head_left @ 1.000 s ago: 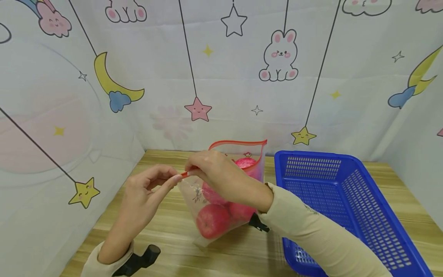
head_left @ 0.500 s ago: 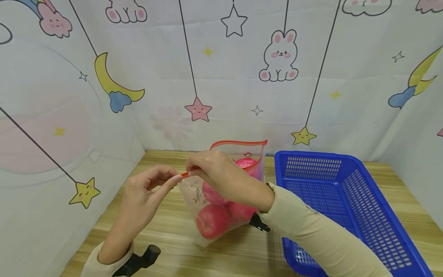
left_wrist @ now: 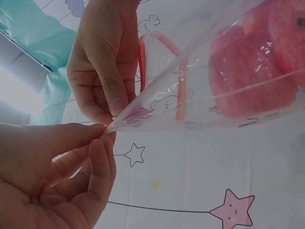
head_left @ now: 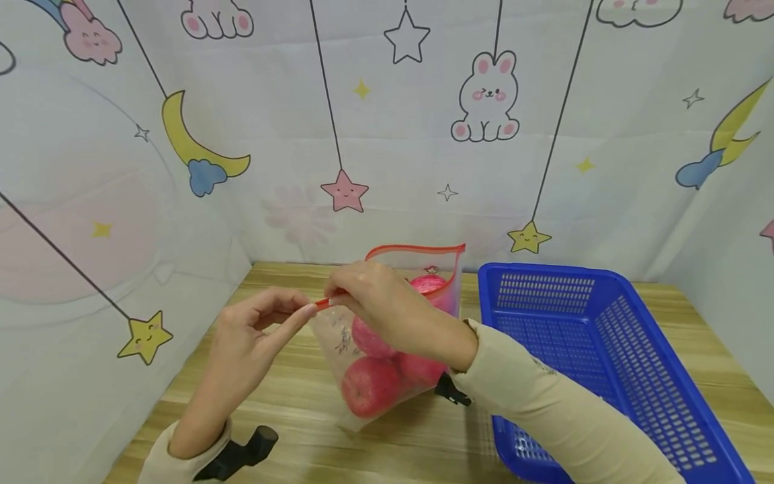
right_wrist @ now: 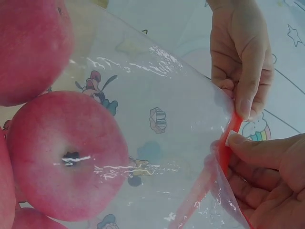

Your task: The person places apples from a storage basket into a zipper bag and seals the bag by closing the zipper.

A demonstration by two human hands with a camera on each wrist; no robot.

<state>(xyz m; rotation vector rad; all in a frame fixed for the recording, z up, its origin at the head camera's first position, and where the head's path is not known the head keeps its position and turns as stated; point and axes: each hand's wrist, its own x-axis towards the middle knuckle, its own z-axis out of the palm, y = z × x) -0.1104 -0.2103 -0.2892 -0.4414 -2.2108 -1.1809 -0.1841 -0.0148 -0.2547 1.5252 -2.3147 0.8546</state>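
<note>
A clear zip bag [head_left: 336, 363] with a red zip edge stands on the table, holding several red apples [head_left: 371, 386]. My left hand [head_left: 248, 343] pinches the left corner of the red edge between thumb and fingers. Close beside it, my right hand [head_left: 387, 309] pinches the same edge; a small white slider [right_wrist: 231, 137] shows under its thumb in the right wrist view. Right of the hands, the bag's mouth gapes, its red edges apart. Printed cartoon figures [right_wrist: 97, 88] mark the clear film. In the head view my right hand hides part of the bag and apples.
A blue plastic basket [head_left: 559, 269] with slotted walls stands to the right of the bag, partly behind my right sleeve [head_left: 544, 390]. The wood-patterned table [head_left: 290, 430] meets a white cartoon-printed cloth [head_left: 411, 148] at the back and sides.
Both hands keep their grip on the bag's corner, with no clear movement along the edge. The whole head view has shifted very slightly.
</note>
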